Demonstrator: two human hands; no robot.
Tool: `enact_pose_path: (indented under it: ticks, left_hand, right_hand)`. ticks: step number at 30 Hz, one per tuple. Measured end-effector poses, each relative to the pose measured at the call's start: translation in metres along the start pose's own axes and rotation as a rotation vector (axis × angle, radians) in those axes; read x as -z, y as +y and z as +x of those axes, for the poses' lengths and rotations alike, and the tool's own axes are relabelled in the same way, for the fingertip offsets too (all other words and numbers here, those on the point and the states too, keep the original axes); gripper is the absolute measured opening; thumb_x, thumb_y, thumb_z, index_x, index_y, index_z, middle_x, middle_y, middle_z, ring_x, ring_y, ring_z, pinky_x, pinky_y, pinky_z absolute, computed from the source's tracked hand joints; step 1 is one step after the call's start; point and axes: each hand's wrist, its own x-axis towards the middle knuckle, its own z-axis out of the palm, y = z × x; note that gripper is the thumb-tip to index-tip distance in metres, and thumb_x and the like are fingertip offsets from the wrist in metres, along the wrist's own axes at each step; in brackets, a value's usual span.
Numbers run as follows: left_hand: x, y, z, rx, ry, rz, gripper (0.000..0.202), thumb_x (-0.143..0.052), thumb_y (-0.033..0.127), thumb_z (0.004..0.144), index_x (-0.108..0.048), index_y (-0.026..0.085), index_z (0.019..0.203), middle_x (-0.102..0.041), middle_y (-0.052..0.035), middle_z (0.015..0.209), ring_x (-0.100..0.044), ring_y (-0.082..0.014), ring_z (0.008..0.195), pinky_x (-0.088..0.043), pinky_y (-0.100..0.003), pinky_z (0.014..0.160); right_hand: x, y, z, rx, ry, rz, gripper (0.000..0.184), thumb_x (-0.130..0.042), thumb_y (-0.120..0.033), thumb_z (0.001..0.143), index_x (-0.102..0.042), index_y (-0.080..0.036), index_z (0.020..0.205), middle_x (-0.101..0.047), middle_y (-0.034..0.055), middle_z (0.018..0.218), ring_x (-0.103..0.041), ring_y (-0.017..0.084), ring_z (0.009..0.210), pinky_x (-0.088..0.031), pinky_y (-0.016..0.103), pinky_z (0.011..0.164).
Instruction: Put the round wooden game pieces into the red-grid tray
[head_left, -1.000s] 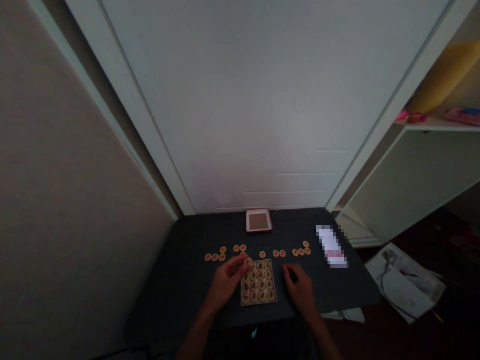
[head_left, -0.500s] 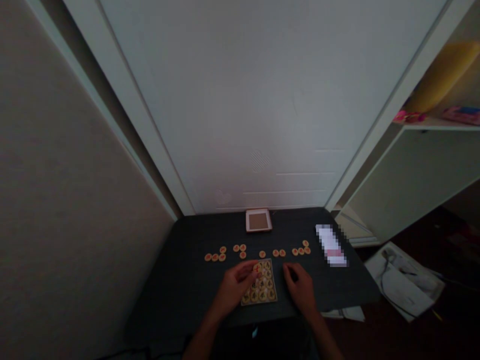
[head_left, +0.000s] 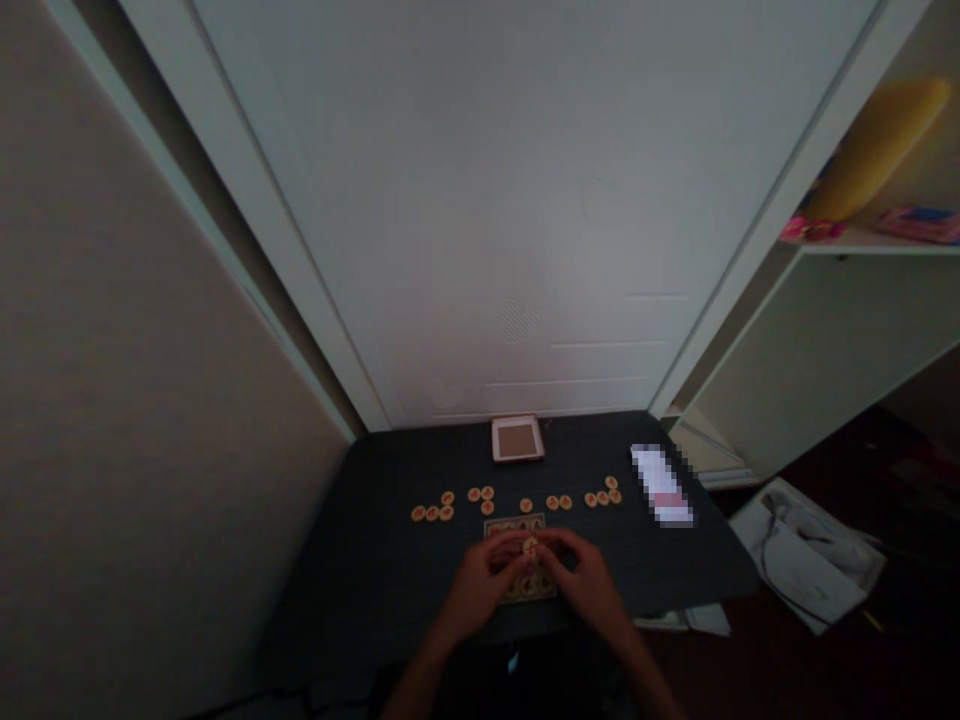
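My left hand (head_left: 486, 578) and my right hand (head_left: 582, 576) meet over a shallow box (head_left: 550, 590) of round xiangqi pieces. Between their fingertips is one xiangqi piece (head_left: 530, 547) with a red mark, and both hands pinch it. Part of the box lies hidden under the fingers; a row of pieces (head_left: 514, 525) shows along its far edge. Beyond it, loose red-marked pieces lie flat on the dark table (head_left: 360, 560): a group on the left (head_left: 433, 513), a few near the middle (head_left: 487, 494) and more on the right (head_left: 603, 498).
A shallow box lid or tray (head_left: 517, 440) rests at the table's back edge, by the white panel (head_left: 480, 220). On the right lies a blurred-out phone-like thing (head_left: 663, 485). A white box (head_left: 810, 560) with cables stands on the floor at right.
My right hand has moved left from the table to join my left hand over the box. The piece in my left hand is now between both hands' fingers.
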Motion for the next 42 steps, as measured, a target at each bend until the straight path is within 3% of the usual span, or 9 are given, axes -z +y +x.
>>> enact_pose_path:
  ticks: [15,22,28,32,35,40,42]
  left_hand:
    - [0.0,0.0,-0.004,0.0,0.06,0.019,0.035,-0.074,0.036,0.083,-0.069,0.019,0.113,-0.079,-0.0085,0.103,-0.074,-0.0252,0.097,-0.058,-0.035,0.087]
    - [0.001,-0.001,-0.005,-0.084,0.117,0.17,0.031,-0.072,0.038,0.083,-0.072,0.022,0.11,-0.079,-0.0058,0.102,-0.075,-0.0227,0.091,-0.059,-0.032,0.083]
    - [0.023,-0.01,-0.004,-0.133,0.294,0.299,0.028,-0.063,0.042,0.089,-0.072,0.022,0.107,-0.078,-0.0058,0.099,-0.073,-0.0235,0.09,-0.059,-0.034,0.08]
    - [0.038,-0.021,-0.004,-0.169,0.413,0.469,0.028,-0.06,0.044,0.091,-0.072,0.022,0.103,-0.076,-0.0059,0.095,-0.071,-0.0226,0.085,-0.059,-0.034,0.077]
    - [0.043,-0.031,-0.004,-0.221,0.439,0.625,0.029,-0.057,0.042,0.092,-0.071,0.023,0.108,-0.07,-0.0075,0.105,-0.069,-0.0202,0.08,-0.059,-0.034,0.072]
    - [0.043,-0.038,-0.006,-0.34,0.351,0.786,0.028,-0.053,0.031,0.095,-0.067,0.028,0.12,-0.057,-0.0076,0.136,-0.063,-0.0236,0.113,-0.053,-0.042,0.1]
    - [0.043,-0.037,-0.008,-0.377,0.318,0.848,0.03,-0.052,0.026,0.096,-0.067,0.029,0.121,-0.053,-0.0063,0.142,-0.061,-0.0241,0.118,-0.05,-0.043,0.104]
  right_hand:
    - [-0.004,0.001,0.001,-0.075,0.006,0.121,0.035,-0.07,-0.054,0.083,-0.076,-0.024,0.1,-0.077,0.0061,0.096,-0.07,0.026,0.09,-0.053,0.036,0.083]
    - [-0.007,-0.002,0.002,-0.136,-0.082,0.305,0.036,-0.075,-0.049,0.081,-0.073,-0.023,0.106,-0.077,0.0064,0.101,-0.07,0.026,0.094,-0.053,0.037,0.085]
    - [-0.002,0.008,0.008,-0.234,0.072,0.571,0.045,-0.083,-0.049,0.072,-0.071,-0.025,0.108,-0.077,0.0047,0.1,-0.073,0.024,0.087,-0.056,0.036,0.08]
    - [0.003,0.015,0.008,-0.273,0.162,0.636,0.049,-0.083,-0.051,0.071,-0.07,-0.024,0.11,-0.076,0.0042,0.092,-0.072,0.022,0.078,-0.056,0.033,0.073]
    - [0.003,0.02,0.007,-0.285,0.188,0.629,0.05,-0.083,-0.051,0.072,-0.069,-0.023,0.111,-0.076,0.004,0.089,-0.071,0.02,0.075,-0.055,0.032,0.072]
    - [0.001,0.019,0.006,-0.266,0.164,0.64,0.047,-0.082,-0.051,0.072,-0.068,-0.023,0.107,-0.075,0.0039,0.093,-0.071,0.022,0.081,-0.056,0.035,0.079]
    - [0.0,0.017,0.005,-0.252,0.159,0.646,0.045,-0.082,-0.05,0.072,-0.068,-0.023,0.105,-0.075,0.0042,0.096,-0.071,0.023,0.085,-0.056,0.038,0.083]
